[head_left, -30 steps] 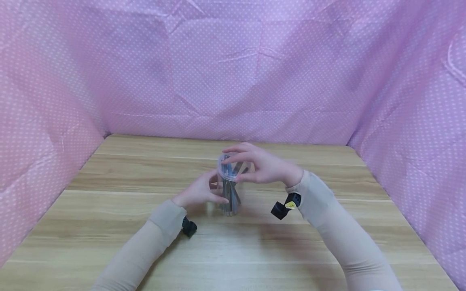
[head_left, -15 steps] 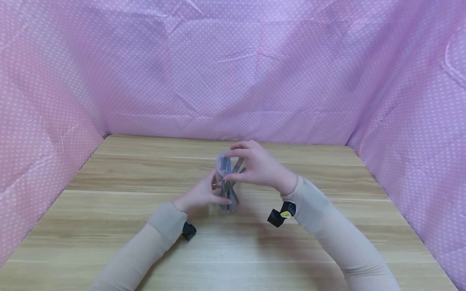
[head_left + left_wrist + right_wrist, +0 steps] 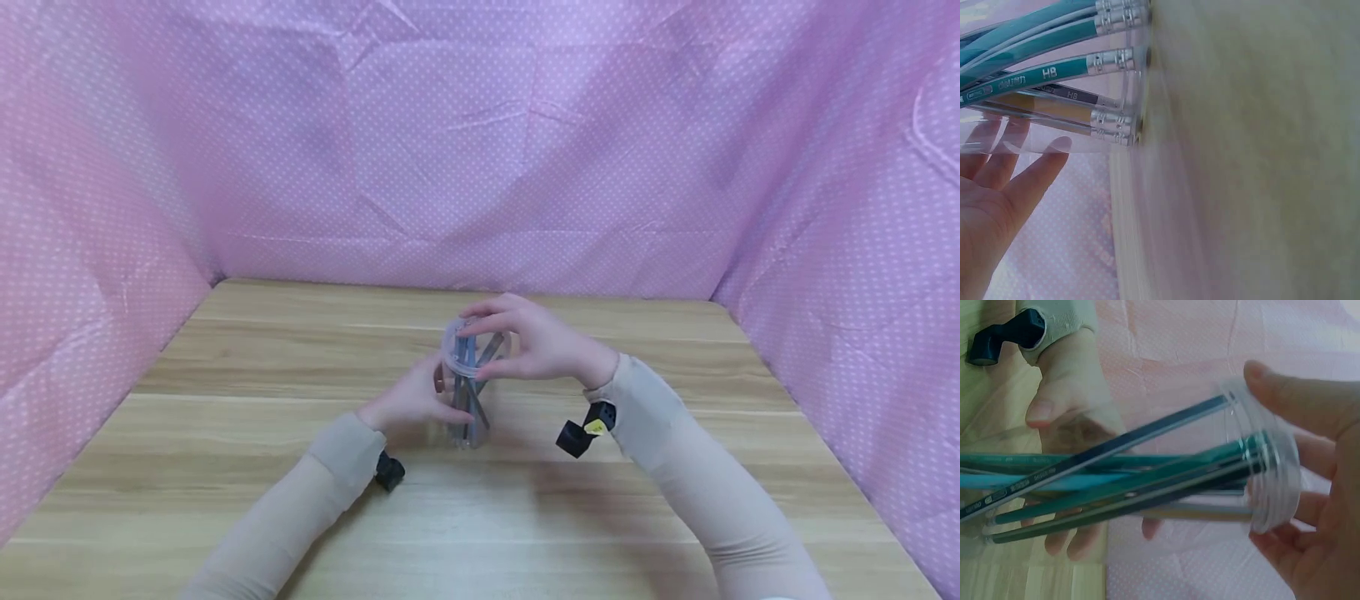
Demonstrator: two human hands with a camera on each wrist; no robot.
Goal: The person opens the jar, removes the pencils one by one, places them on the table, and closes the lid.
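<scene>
A clear plastic jar [image 3: 467,435] stands near the middle of the table, with several pencils [image 3: 1047,74] inside, mostly green, some dark or brown. Their metal ferrules point down, as the left wrist view shows. My left hand [image 3: 411,396] holds the jar's side low down, thumb in front and fingers behind, partly hidden. At the top, my right hand [image 3: 536,337] grips the translucent round lid [image 3: 1279,469], thumb on one side and fingers on the other. In the right wrist view the lid sits on the jar's mouth, and the left hand [image 3: 1075,400] shows through the plastic.
The wood-grain table [image 3: 300,333] extends around the jar. Pink dotted cloth [image 3: 480,167] hangs behind the table and along both sides. Small black cameras are strapped at both wrists, the right camera [image 3: 573,437] hanging below the sleeve.
My right hand has shifted slightly left and up, then back down over the lid. The jar's top has moved slightly left. The left hand keeps its hold with little movement.
</scene>
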